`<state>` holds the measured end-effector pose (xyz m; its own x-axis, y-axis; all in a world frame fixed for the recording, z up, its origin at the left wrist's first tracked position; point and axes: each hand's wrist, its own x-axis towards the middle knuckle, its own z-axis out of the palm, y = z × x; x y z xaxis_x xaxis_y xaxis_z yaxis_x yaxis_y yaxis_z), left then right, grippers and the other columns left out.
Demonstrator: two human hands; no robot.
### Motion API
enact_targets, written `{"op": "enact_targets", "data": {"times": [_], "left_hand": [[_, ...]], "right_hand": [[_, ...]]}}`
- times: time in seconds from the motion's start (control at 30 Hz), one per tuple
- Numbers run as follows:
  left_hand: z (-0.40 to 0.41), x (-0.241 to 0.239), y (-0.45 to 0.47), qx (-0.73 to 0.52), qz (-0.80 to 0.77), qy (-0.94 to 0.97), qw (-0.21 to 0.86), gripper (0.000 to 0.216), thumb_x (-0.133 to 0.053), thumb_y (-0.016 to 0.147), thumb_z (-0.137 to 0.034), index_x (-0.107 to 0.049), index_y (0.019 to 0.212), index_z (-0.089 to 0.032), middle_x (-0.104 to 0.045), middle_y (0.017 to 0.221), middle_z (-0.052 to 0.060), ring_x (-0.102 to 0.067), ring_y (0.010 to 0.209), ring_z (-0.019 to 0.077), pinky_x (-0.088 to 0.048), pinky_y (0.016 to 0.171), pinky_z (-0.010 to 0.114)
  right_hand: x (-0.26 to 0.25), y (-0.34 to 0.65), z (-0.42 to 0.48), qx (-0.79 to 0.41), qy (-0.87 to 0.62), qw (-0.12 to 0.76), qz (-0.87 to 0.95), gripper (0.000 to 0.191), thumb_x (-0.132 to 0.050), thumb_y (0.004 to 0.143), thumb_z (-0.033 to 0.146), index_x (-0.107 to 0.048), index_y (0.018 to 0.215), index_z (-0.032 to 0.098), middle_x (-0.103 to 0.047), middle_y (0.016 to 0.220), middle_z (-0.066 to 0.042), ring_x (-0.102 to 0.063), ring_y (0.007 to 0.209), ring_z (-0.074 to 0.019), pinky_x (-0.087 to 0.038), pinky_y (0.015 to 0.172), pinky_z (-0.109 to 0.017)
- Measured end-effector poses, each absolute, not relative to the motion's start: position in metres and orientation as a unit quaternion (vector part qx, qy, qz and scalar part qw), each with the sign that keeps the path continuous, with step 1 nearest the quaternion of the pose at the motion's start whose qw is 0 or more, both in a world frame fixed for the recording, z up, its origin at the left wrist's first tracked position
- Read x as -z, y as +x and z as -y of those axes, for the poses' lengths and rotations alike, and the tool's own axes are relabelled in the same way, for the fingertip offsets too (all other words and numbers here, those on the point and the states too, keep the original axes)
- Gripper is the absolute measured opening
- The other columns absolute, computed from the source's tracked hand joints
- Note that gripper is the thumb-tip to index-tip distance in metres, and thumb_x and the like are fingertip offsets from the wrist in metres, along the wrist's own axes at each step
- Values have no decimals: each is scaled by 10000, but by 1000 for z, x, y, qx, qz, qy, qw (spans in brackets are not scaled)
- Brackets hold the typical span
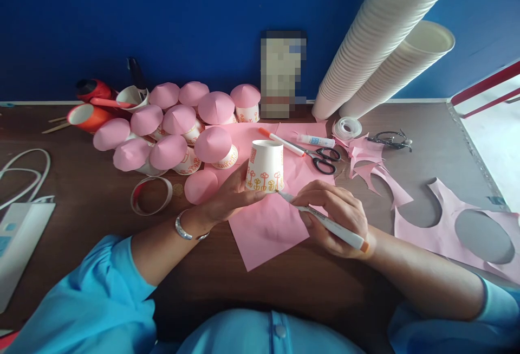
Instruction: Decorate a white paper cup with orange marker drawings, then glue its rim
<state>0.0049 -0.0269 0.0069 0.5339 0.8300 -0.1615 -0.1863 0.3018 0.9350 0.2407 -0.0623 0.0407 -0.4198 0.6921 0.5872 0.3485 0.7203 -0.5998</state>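
Observation:
My left hand (pixel 227 197) grips an upside-down white paper cup (pixel 266 161) with small orange drawings round its rim, standing on a pink paper sheet (pixel 268 224). My right hand (pixel 335 216) is closed on a white marker with an orange end (pixel 325 224); its tip touches the cup's lower right edge. A silver bangle (pixel 184 230) sits on my left wrist.
Several cups capped with pink paper cones (pixel 179 126) crowd the back left. A loose pink cone (pixel 201 186) and a tape ring (pixel 151 195) lie left of the cup. Scissors (pixel 325 159), another marker (pixel 281 141), a glue tube (pixel 314 140), pink offcuts (pixel 447 229) and two leaning cup stacks (pixel 385 45) are to the right.

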Motion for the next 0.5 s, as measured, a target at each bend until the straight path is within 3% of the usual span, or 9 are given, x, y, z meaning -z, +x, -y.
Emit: {"op": "enact_targets", "data": {"times": [0.5], "left_hand": [[26, -9, 6, -349, -325, 471, 742, 536, -819, 836, -338, -614, 1319, -229, -692, 1251, 94, -611, 1191, 288, -477, 1042, 425]], "right_hand": [[-42, 243, 63, -186, -327, 449, 810, 189, -562, 891, 116, -651, 1031, 207, -699, 770, -35, -699, 659, -190, -559, 566, -295]]}}
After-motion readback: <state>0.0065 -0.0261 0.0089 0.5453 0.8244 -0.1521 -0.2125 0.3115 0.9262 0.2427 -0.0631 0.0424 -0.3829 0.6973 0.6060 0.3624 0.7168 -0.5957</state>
